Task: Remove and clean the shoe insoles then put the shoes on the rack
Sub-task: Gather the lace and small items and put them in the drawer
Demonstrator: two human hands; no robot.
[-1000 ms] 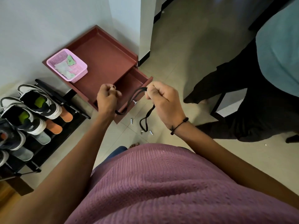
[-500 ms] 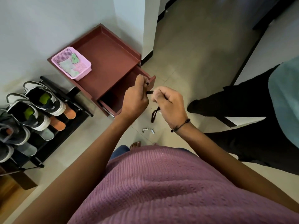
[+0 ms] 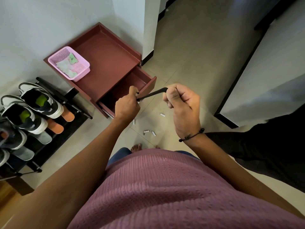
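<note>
A black cord [image 3: 152, 95] is stretched taut between my two hands above the floor. My left hand [image 3: 127, 104] pinches one end beside the open drawer [image 3: 140, 78]; my right hand [image 3: 181, 103] is fisted around the other end. At the left a black shoe rack [image 3: 69, 103] holds several shoes, among them two white and black sneakers [image 3: 41, 100] with green insoles [image 3: 40, 99] inside. The rack's lower tiers are partly hidden.
A maroon bedside cabinet [image 3: 107, 58] stands against the wall with a pink basket [image 3: 69, 65] of cloths on top. Several small white pieces [image 3: 149, 132] lie on the tiled floor by my feet. Another person in dark trousers [image 3: 264, 146] stands at the right.
My hands came together in front of the drawer, then pulled apart. The cord's hanging loop is gone and it is drawn straight between them. The other person has shifted to the right.
</note>
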